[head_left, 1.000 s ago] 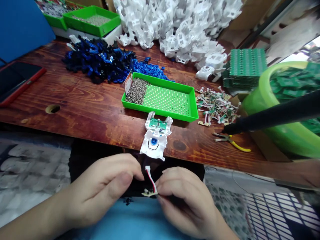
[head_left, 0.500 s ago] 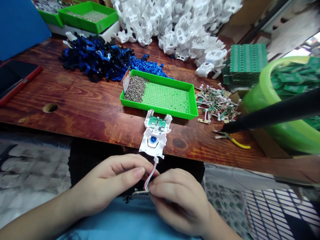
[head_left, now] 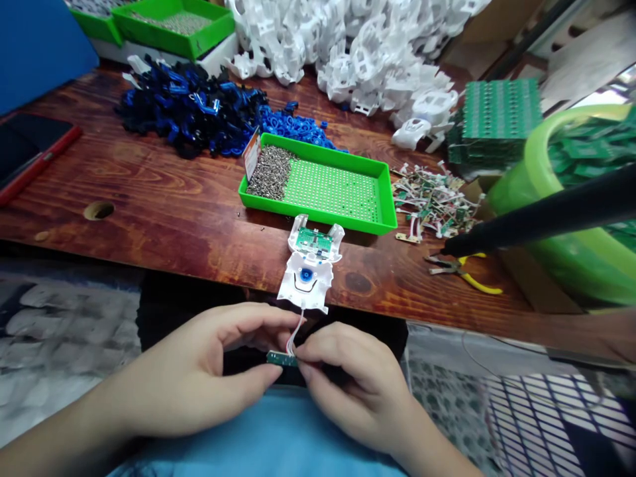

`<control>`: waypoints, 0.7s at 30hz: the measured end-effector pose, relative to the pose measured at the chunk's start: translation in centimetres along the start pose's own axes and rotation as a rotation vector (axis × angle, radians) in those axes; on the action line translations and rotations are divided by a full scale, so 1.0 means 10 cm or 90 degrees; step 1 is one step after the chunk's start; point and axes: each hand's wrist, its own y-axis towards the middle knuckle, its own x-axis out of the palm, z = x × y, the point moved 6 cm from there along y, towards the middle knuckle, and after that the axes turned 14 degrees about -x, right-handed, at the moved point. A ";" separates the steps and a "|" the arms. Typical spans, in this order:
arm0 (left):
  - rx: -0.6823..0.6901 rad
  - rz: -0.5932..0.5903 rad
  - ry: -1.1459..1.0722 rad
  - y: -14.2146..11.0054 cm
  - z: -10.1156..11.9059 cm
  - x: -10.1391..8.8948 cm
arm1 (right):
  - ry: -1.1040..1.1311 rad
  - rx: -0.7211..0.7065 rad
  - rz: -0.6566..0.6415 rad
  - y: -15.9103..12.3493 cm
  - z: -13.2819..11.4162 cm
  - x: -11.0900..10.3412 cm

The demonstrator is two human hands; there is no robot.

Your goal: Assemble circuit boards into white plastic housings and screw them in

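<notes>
At far left, a phone [head_left: 32, 156], cropped by the picture's edge, lies on a wooden bench [head_left: 173, 218]. Nearer the middle, a person's left hand [head_left: 191, 371] curves with thumb and forefinger spread apart; its other fingertips are partly hidden, and whether the thumb touches the small board [head_left: 282, 358] beside it cannot be told. The board is below the bench's front edge, between both hands, its right end covered by fingers. White and red wires [head_left: 297, 336] rise from it towards a white shell [head_left: 319, 270] at the bench's edge; whether they meet the shell is unclear. Behind the shell, a green tray [head_left: 338, 189] holds screws [head_left: 268, 173] too small to tell apart. The right hand [head_left: 368, 397] pinches the board between thumb and fingers. Farther right, a black rod [head_left: 536, 215] hides part of a lime bucket [head_left: 534, 169], itself cut off at right, above yellow-handled pliers [head_left: 477, 281].
</notes>
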 end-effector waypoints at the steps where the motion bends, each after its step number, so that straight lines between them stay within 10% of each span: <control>1: -0.001 -0.007 -0.008 0.01 0.00 0.02 | 0.000 0.001 0.002 0.00 0.00 0.00; 21: 0.024 0.007 -0.270 0.14 0.09 0.15 | -0.386 -0.200 0.016 -0.07 -0.09 -0.05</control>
